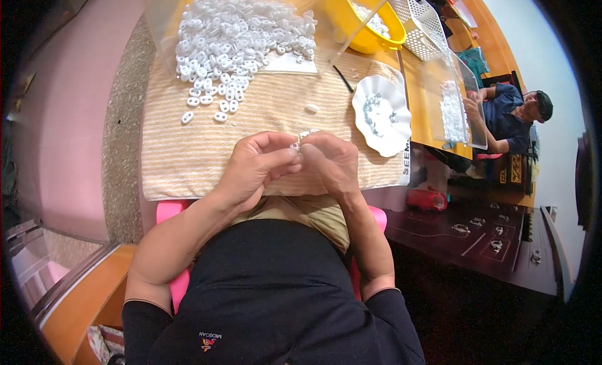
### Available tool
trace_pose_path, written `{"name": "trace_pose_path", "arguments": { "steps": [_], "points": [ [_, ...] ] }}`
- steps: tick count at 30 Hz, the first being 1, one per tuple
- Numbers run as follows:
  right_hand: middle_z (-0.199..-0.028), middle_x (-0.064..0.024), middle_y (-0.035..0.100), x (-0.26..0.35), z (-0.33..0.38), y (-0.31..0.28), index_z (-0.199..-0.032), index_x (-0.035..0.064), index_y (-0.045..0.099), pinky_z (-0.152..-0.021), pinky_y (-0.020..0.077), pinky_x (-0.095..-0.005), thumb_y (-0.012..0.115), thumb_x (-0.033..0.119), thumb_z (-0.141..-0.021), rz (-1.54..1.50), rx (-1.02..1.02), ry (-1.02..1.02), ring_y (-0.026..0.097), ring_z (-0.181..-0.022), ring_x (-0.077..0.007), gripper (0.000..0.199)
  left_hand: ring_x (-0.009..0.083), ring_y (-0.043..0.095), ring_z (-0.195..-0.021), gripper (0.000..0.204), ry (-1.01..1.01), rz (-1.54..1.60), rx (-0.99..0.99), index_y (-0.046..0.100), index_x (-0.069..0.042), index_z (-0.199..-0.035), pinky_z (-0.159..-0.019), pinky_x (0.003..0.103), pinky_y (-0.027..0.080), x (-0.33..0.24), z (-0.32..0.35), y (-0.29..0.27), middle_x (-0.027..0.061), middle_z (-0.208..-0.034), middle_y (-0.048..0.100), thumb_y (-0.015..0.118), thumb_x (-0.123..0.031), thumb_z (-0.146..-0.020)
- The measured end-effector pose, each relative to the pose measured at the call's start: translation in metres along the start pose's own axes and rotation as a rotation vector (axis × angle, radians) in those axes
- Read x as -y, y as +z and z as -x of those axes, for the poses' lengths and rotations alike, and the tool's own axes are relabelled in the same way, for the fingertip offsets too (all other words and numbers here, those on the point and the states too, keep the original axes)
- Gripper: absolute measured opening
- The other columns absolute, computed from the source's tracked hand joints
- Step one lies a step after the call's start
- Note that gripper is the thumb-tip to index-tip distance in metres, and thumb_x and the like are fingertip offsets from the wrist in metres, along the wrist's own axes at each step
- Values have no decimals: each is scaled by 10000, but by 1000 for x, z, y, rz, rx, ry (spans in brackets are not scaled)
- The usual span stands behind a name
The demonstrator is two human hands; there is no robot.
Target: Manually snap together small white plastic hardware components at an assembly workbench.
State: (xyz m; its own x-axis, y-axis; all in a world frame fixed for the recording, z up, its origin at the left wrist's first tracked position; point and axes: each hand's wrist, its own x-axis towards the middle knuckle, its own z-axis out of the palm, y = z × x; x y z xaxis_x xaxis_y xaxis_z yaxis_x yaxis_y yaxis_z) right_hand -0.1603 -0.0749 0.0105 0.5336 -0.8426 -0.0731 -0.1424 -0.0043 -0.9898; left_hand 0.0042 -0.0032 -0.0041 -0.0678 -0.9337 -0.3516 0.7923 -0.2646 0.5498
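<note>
Over the near part of a striped towel (188, 158), my left hand (256, 161) and my right hand (335, 164) meet with fingertips pinched together. Between them is a small white plastic piece (303, 135), mostly hidden by the fingers. Ahead and to the left lies a large heap of white oval pieces (241, 36), each with two round holes; several have spread toward me. A single white piece (311, 108) rests on the towel just beyond my hands. To the right, a white wavy-edged dish (396, 132) holds many tiny silvery-grey parts (378, 114).
A thin black stick (343, 79) lies beyond the dish. At the far right stand a yellow basin (357, 42) with white pieces and a white perforated basket (419, 26). Farther right, another person (511, 114) works at a clear bin (470, 111) of white pieces.
</note>
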Motion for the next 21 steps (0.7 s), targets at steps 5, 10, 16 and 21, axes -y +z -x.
{"name": "trace_pose_path", "arguments": {
  "steps": [5,10,16,21],
  "points": [
    [-852,-29,662,-4,0,-1,-917,-23,675,-706,479,-225,608,0,-867,-12,7,-19,599,-779,-85,86,149,665,-840,182,-4,-16,24,604,12,-1057,-792,275,574,2,0,-3,95,-968,668,634,-24,-881],
    [-834,-38,661,-13,-1,-3,-958,-24,669,-663,499,-207,632,36,-904,3,26,-95,611,-762,-83,89,148,665,-838,188,-10,-22,16,603,13,-1060,-796,275,573,3,-1,-4,95,-969,668,635,-23,-879],
    [-882,-77,666,-4,1,-3,-973,-26,669,-706,500,-231,628,18,-893,141,23,-136,626,-792,-123,100,147,656,-825,188,-14,-14,-5,611,12,-1048,-786,272,562,3,-1,-3,87,-951,663,651,-24,-867],
    [-900,-84,664,-10,1,-5,-955,-31,669,-729,498,-245,622,18,-896,136,32,-148,625,-809,-133,89,164,663,-843,208,-12,-19,9,591,24,-1077,-809,293,570,4,-1,-4,103,-968,659,634,-13,-877]
  ]
}}
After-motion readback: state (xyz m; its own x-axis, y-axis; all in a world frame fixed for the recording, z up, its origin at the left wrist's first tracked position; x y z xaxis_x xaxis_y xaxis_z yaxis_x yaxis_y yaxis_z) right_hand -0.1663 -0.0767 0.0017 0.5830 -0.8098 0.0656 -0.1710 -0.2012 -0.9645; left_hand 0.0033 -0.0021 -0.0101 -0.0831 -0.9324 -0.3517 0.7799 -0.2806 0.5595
